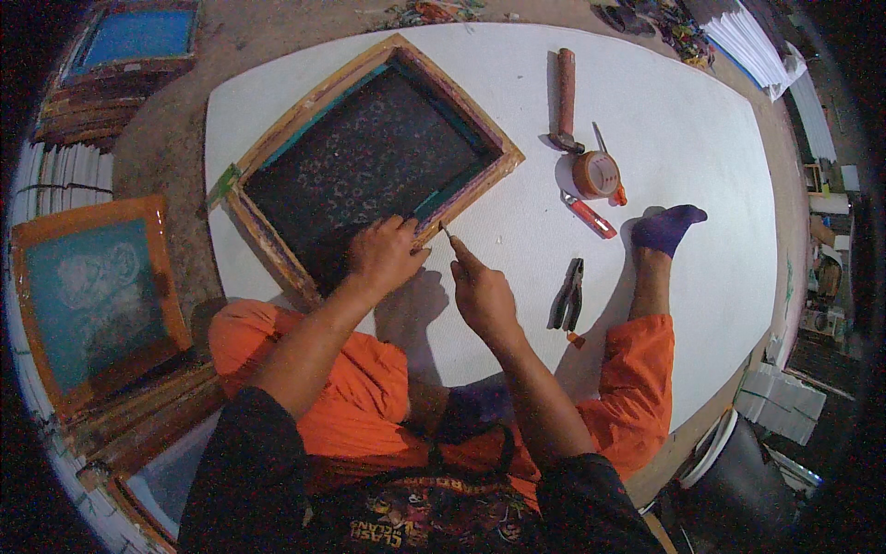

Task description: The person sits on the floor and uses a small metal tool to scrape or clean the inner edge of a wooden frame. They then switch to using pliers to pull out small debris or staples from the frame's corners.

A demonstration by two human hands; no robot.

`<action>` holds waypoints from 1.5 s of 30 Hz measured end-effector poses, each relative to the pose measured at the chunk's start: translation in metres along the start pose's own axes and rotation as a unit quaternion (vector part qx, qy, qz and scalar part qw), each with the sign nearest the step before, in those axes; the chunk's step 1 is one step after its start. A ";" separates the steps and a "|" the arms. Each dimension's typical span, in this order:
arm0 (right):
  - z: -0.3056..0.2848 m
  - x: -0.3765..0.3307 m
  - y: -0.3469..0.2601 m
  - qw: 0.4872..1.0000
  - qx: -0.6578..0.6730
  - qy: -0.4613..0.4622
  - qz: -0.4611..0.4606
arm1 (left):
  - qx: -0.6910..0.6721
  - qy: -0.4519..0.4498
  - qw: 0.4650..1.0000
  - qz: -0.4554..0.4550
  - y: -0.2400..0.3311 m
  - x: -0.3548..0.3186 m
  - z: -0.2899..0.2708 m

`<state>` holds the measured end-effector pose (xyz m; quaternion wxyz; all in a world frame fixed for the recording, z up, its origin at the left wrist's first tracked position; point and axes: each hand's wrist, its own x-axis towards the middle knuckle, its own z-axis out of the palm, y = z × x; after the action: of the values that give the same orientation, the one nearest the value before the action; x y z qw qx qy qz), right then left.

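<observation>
The wooden screen frame [475, 192] lies aslant in the upper middle-left of the frame, on the white surface [711, 305], with the left hand [380, 254] over its lower rail: that grip seems to pinch the rail, thumb outside and fingers on the inner side. The grip of the right hand [484, 295] is closed around a slim pointed tool [448, 236], its tip against the rail's outer edge. The main danger, I judge, is that the tip skids off the wood: too much push at a shallow angle could send it into the left fingers just beside it, or through the dark mesh [360, 152]. A loose left grip could let the frame swing, and hard prying might split the rail. A shifting foot in its purple sock [666, 229], right of centre, could also knock the tools about. Counted, there are two hands, one frame in work with one tool at it, and, right of centre, one hammer [565, 97], one tape roll [600, 174], one red cutter [589, 215], one pair of pliers [568, 295] and one small orange piece [576, 341]; a thin rod [599, 136] shows behind the tape. At the left edge leans one orange-bordered screen [92, 286].
</observation>
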<state>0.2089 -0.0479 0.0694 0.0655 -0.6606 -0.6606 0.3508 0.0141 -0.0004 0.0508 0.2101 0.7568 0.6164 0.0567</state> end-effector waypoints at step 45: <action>-0.010 0.013 0.018 0.699 0.659 -0.173 0.215 | -0.108 0.072 0.987 0.094 -0.029 0.012 0.041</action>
<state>0.2276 -0.0343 0.0626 0.2920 -0.5001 -0.1001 0.8091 0.0041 0.0051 0.0007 0.2391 0.7781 0.5466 0.1967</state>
